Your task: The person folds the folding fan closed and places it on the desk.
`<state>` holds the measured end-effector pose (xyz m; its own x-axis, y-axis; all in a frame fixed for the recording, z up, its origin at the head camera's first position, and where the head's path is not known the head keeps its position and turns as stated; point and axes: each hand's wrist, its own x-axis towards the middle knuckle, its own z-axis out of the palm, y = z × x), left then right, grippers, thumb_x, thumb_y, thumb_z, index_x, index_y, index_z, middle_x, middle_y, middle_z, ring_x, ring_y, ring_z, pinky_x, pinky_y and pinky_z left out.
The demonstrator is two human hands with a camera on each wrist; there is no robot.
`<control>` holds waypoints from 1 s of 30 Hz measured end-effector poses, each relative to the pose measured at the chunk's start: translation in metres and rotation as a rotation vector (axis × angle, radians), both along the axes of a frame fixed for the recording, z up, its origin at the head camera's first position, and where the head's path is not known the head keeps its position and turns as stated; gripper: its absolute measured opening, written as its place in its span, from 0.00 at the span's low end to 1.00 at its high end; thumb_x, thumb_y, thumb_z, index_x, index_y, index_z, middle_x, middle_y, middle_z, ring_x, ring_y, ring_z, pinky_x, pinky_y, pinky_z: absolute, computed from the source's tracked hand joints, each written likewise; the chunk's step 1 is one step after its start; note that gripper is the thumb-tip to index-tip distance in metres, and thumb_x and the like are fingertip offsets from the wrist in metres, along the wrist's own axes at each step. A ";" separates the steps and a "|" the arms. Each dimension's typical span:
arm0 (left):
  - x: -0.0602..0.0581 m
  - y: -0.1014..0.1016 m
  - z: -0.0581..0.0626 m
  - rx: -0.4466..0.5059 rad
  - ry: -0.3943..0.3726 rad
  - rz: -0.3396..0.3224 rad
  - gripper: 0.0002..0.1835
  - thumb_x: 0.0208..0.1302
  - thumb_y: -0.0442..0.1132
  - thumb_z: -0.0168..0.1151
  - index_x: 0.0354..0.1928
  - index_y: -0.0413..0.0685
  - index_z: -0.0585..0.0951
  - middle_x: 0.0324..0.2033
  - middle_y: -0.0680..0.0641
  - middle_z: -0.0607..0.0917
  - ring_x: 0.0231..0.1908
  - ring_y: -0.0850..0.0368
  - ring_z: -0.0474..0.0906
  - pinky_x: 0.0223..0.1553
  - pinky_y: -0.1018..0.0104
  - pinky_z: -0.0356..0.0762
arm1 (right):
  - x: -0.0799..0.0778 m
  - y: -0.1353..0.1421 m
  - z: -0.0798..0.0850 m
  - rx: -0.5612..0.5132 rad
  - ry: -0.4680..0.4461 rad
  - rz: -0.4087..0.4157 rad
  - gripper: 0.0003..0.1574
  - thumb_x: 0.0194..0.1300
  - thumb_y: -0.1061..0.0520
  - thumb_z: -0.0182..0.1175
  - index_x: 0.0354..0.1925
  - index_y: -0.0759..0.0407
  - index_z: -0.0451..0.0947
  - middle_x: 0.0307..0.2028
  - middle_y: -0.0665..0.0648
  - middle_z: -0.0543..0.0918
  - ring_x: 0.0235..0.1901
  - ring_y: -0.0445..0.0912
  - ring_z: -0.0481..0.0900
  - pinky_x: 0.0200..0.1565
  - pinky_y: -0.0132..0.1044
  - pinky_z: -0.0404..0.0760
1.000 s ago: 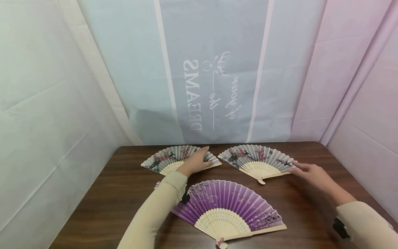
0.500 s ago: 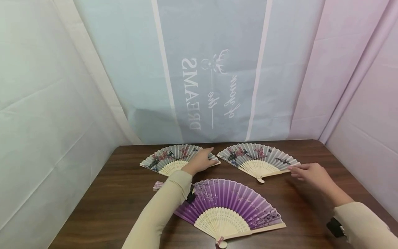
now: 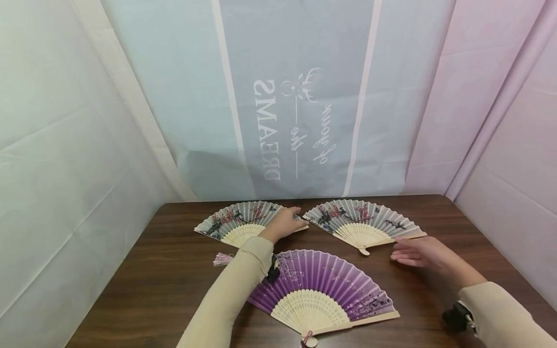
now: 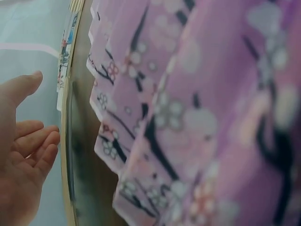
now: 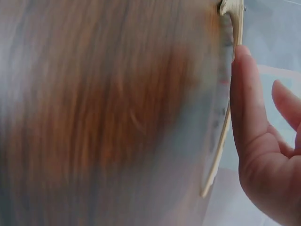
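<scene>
Three spread folding fans lie on the dark wood table. My left hand (image 3: 284,224) reaches over the right end of the left grey flowered fan (image 3: 237,217), hiding part of it. In the left wrist view that hand (image 4: 21,165) has loosely bent fingers with nothing between them. My right hand (image 3: 424,253) is at the lower right edge of the right grey flowered fan (image 3: 359,217), fingers relaxed and holding nothing. The right wrist view shows a fingertip overlapping the fan's pale rib (image 5: 217,165). The purple fan (image 3: 319,275) lies in front, partly behind my left forearm.
A pink-white tassel (image 3: 223,259) pokes out left of my left sleeve. A printed cloth (image 3: 304,38) hangs behind the table (image 3: 143,270), and pale cloth walls (image 3: 65,145) stand on both sides. Dark cameras are strapped at both wrists.
My right hand has slid left and toward me along the right fan's lower edge, off its outer end. My left hand has shifted slightly right. The fans look unmoved.
</scene>
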<state>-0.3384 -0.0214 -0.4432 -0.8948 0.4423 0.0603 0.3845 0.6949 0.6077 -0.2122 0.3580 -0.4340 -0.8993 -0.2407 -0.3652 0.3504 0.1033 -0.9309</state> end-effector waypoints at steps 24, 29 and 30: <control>-0.004 0.008 -0.002 0.070 -0.082 0.021 0.34 0.66 0.47 0.66 0.67 0.34 0.71 0.62 0.36 0.78 0.60 0.42 0.77 0.64 0.51 0.78 | -0.011 -0.023 -0.010 -0.345 -0.214 -0.080 0.16 0.79 0.52 0.47 0.45 0.65 0.70 0.37 0.59 0.89 0.40 0.44 0.88 0.51 0.31 0.88; -0.003 0.010 -0.002 0.055 -0.066 0.006 0.34 0.66 0.47 0.65 0.67 0.33 0.71 0.63 0.36 0.78 0.61 0.42 0.77 0.65 0.51 0.77 | -0.012 -0.028 -0.011 -0.430 -0.222 -0.079 0.15 0.79 0.58 0.45 0.39 0.61 0.77 0.38 0.59 0.88 0.41 0.46 0.88 0.52 0.31 0.87; -0.003 0.011 -0.002 0.053 -0.064 0.005 0.33 0.66 0.47 0.65 0.67 0.33 0.71 0.63 0.36 0.78 0.61 0.43 0.77 0.65 0.51 0.77 | -0.012 -0.028 -0.011 -0.454 -0.224 -0.078 0.16 0.79 0.60 0.45 0.39 0.60 0.78 0.38 0.59 0.88 0.41 0.46 0.88 0.52 0.32 0.87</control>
<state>-0.3412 -0.0104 -0.4454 -0.8997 0.4357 0.0258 0.3402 0.6630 0.6668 -0.2238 0.3298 -0.4448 -0.8324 -0.3554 -0.4252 0.5372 -0.3288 -0.7767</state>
